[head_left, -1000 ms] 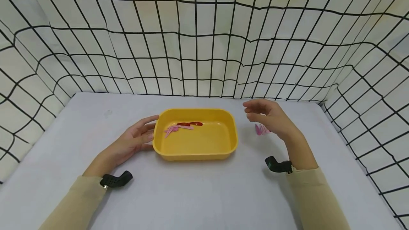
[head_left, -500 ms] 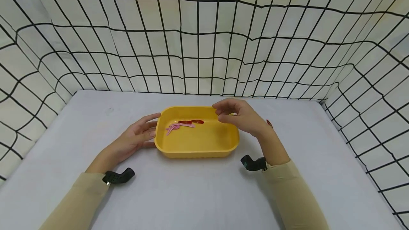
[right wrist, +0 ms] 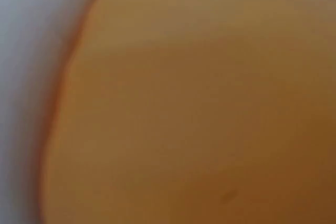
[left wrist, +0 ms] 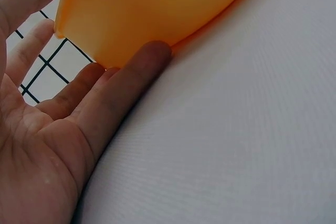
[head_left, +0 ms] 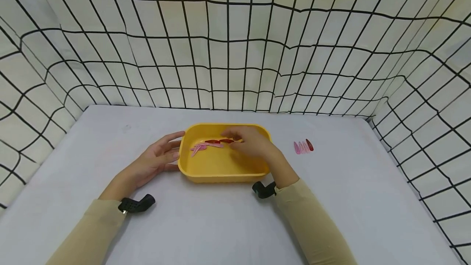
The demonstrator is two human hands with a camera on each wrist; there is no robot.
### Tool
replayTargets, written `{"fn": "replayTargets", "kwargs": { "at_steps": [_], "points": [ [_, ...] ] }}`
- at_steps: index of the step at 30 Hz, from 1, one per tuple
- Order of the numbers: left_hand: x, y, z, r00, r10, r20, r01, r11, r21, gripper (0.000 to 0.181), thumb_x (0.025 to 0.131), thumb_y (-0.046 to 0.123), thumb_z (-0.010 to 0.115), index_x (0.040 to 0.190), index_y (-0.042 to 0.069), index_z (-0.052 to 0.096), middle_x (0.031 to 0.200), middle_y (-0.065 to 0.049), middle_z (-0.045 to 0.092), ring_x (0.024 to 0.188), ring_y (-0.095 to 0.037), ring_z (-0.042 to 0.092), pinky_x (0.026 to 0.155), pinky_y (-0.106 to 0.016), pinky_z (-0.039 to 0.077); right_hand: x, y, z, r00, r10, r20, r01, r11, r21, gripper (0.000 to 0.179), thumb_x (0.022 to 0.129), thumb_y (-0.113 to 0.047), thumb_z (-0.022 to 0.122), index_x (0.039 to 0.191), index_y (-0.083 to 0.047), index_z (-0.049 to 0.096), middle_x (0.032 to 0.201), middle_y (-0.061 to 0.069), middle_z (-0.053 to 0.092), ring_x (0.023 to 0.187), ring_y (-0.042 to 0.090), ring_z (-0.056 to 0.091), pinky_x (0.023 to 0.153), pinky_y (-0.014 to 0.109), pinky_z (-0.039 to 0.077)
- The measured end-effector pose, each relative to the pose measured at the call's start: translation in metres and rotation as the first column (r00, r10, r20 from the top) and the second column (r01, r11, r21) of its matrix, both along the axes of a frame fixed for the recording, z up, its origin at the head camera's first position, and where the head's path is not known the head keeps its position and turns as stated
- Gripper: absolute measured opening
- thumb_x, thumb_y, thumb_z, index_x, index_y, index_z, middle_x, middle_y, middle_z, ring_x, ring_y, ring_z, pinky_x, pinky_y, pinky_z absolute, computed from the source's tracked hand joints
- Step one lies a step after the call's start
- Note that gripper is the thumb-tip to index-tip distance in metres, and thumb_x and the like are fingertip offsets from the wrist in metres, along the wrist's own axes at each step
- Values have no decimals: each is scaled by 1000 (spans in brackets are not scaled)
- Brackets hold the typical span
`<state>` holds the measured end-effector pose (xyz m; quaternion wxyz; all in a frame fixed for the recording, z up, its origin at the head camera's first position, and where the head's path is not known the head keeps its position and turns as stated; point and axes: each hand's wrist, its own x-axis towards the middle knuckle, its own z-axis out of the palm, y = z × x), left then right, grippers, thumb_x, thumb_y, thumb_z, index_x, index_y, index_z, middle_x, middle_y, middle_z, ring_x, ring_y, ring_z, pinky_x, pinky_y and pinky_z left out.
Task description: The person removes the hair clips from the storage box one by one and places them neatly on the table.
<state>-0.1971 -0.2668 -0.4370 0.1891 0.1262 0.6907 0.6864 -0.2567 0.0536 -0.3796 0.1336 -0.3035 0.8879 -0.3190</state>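
Observation:
A yellow plastic tray (head_left: 224,178) stands on the white table. At its left end my left hand (head_left: 147,165) rests its spread, relaxed fingers against the wall; in the left wrist view these fingers (left wrist: 139,72) touch the tray's outside. Inside the tray lie slim pink pieces (head_left: 200,148), apparently hair clips, and two red hair clips (head_left: 212,142) just behind them. My right hand (head_left: 252,142) reaches over the right rim, its loosely bent fingers by the right-hand red clip. No grip shows. The right wrist view has only blurred tray.
On the table to the right of the tray, several pink hair clips (head_left: 301,147) lie in a row with a red one (head_left: 309,144) at its end. Black wire mesh (head_left: 228,52) over pale cloth walls the table's back and sides.
My right hand has moved left from above the clip row, over the tray's rim and down into the tray. The clip row is now uncovered. My left hand stays at the tray's left end.

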Motion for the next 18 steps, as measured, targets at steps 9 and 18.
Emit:
{"fn": "replayTargets", "kwargs": {
  "at_steps": [9,18],
  "points": [
    [0,2,0,1000,-7,0,7,1000,-8,61,103,15,54,157,25,28,160,-19,26,126,-23,57,94,-43,56,5,-1,-8,999,-19,-31,23,986,165,33,98,-7,55,130,-11,65,118,5,70,111,20,61,104,36,48],
    [0,0,-1,1000,-13,-21,12,1000,-24,61,104,14,52,158,25,27,159,-21,25,124,-22,58,93,-43,57,6,5,-11,999,-48,-5,48,971,234,22,89,-8,74,109,-14,70,87,-2,63,85,16,56,78,26,49]
  ]
}}
